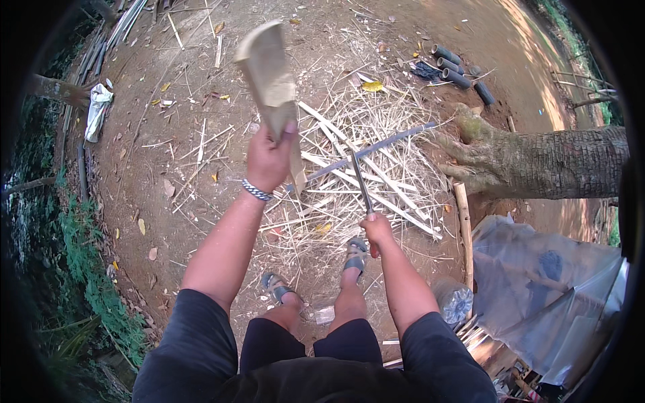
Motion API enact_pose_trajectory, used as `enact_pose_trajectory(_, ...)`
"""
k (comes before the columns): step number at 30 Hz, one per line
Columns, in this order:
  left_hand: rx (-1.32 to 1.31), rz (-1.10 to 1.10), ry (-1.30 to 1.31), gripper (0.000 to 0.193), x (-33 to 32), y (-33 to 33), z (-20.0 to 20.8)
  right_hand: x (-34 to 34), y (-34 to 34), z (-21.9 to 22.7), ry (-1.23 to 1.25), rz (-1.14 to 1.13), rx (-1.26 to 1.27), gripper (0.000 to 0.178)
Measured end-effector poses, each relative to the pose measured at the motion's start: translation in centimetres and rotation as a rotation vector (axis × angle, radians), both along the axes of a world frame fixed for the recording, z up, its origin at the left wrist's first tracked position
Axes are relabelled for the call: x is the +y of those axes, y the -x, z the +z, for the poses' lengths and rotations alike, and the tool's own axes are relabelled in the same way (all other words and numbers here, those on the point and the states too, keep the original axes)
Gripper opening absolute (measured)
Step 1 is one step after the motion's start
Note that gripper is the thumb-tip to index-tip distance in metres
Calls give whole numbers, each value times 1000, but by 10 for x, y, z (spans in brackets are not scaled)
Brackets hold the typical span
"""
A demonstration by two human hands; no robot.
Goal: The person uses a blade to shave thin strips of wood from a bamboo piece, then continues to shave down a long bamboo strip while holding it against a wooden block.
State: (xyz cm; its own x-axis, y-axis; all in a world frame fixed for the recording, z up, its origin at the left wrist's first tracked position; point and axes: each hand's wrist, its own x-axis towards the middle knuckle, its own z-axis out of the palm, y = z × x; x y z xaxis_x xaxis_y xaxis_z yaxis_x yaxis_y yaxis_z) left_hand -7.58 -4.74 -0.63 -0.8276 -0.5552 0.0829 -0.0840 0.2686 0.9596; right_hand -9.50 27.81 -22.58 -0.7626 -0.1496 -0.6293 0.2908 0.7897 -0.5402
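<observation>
My left hand (270, 160) is closed round a split piece of bamboo (270, 75), raised off the ground and slightly blurred. Its curved, pale inner side shows, and a narrow end runs down past my wrist. In my right hand (377, 232) is the handle of a long, narrow knife (361, 178), its blade pointing away from me and apart from the bamboo. Below both hands spreads a heap of pale bamboo strips and shavings (383, 124). Across that heap lies a long grey-blue strip (396, 139) whose kind I cannot make out.
A tree trunk (551, 161) stands at the right, a wooden pole (463, 232) beside its base. Several dark bamboo tubes (457, 77) lie beyond it. Plastic sheeting (544, 282) and a clear container (453, 300) are at the lower right. A white sack (99, 111) sits far left.
</observation>
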Motion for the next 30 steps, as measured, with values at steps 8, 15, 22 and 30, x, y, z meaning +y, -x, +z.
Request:
enact_pose_trajectory(8, 471, 461, -386, 55, -39, -117, 77, 99, -107, 84, 170, -145, -111, 16)
enact_pose_trajectory(15, 22, 273, 51, 43, 32, -113, 92, 96, -133, 181, 261, -90, -22, 21)
enact_pose_trajectory(22, -114, 9, 184, 22, 131, -98, 68, 65, -119, 356, 424, -36, 233, 31)
enact_pose_trajectory(30, -90, -186, 268, 37, 192, -107, 83, 63, -133, 467, 387, 189, 339, 40)
